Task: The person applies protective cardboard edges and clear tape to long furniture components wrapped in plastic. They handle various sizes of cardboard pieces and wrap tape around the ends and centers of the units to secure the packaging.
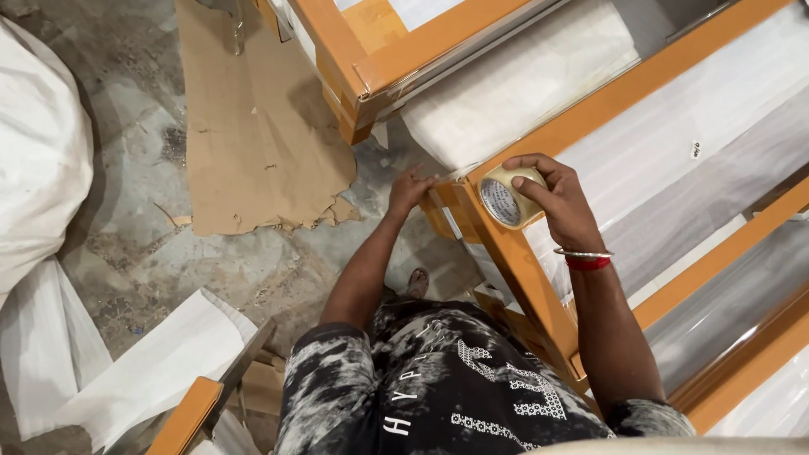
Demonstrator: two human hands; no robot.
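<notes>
My right hand grips a roll of clear packing tape against the top corner of an orange wooden frame wrapped in white foam and plastic film. My left hand presses its fingertips on the frame's corner edge, where a strip of tape runs from the roll. A metal bangle and red thread circle my right wrist.
A torn sheet of brown cardboard lies on the grey concrete floor. Another wrapped orange frame stands beyond it. White sacks and foam sheets lie at the left, and an orange board sits at the bottom left.
</notes>
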